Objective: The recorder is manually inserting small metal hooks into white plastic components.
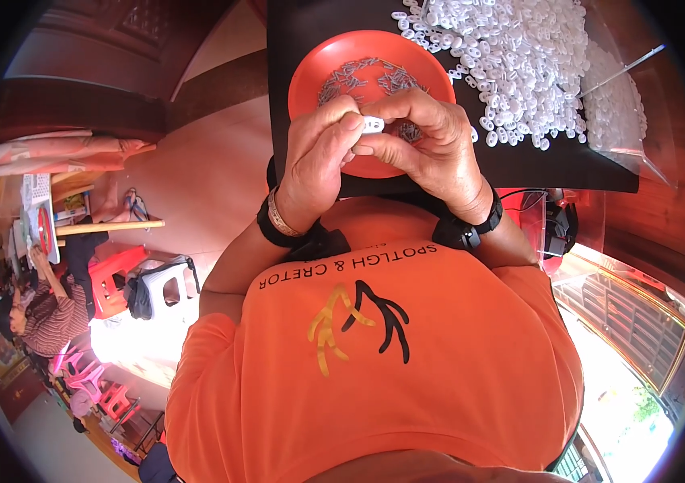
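Above an orange-red plastic bowl (306, 68), my two hands meet at a small white plastic piece (372, 125) with dark holes in its face. My left hand (314, 157) pinches the piece at its left end, fingers curled. From the other side, my right hand (443, 153) bends round, its thumb and forefinger closed at the piece's edges. Whether a pin is in the right fingers is hidden. Inside the bowl lie many small grey metal pins or screws (350, 76), partly covered by my hands.
A large heap of similar white oval pieces (519, 64) spreads over the black table (298, 20) to the right, beside a clear plastic bag or sheet (620, 105). Off to the left are another person (57, 310), red stools (117, 278) and a white stool (169, 286).
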A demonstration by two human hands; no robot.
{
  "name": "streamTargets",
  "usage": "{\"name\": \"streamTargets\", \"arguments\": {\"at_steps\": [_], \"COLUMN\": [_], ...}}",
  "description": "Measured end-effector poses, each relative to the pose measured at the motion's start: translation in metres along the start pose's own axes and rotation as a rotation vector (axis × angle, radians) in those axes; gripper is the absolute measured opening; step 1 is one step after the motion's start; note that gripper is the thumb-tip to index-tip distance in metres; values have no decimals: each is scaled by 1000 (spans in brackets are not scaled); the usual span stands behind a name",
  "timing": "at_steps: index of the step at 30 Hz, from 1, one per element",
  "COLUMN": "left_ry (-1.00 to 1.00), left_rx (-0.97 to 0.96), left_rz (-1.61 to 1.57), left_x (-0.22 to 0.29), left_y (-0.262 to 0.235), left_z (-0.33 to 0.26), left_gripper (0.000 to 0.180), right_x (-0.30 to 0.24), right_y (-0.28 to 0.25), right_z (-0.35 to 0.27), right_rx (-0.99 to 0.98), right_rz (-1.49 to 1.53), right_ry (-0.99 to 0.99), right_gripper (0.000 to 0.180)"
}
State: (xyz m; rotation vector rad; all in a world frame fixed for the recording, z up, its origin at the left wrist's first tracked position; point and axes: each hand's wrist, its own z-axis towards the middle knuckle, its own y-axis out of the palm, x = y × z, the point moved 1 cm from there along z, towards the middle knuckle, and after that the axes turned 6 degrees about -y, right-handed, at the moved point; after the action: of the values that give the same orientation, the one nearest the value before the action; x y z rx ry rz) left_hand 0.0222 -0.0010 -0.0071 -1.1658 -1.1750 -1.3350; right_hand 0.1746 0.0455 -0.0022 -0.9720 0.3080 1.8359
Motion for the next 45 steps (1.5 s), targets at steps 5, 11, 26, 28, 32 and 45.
{"name": "streamTargets", "arguments": {"at_steps": [5, 11, 26, 28, 32, 45], "left_ry": [-56, 15, 17, 7, 8, -9], "left_rx": [-11, -11, -3, -5, 7, 1], "left_rz": [-56, -54, -19, -16, -5, -4], "left_x": [-3, -8, -5, -2, -1, 1], "left_y": [3, -5, -7, -7, -6, -5], "left_z": [2, 0, -1, -1, 0, -3], "left_gripper": [29, 29, 28, 29, 28, 26], "right_x": [-3, -33, -38, -24, -14, 55], "right_y": [-8, -72, -259, -244, -200, -127], "right_z": [2, 7, -3, -8, -6, 16], "right_rx": [-5, 233, 451, 422, 313, -488], "right_rz": [-53, -547, -1363, -1195, -1023, -1069], "right_ry": [19, -16, 118, 100, 221, 133], "right_gripper": [24, 24, 18, 16, 15, 16]}}
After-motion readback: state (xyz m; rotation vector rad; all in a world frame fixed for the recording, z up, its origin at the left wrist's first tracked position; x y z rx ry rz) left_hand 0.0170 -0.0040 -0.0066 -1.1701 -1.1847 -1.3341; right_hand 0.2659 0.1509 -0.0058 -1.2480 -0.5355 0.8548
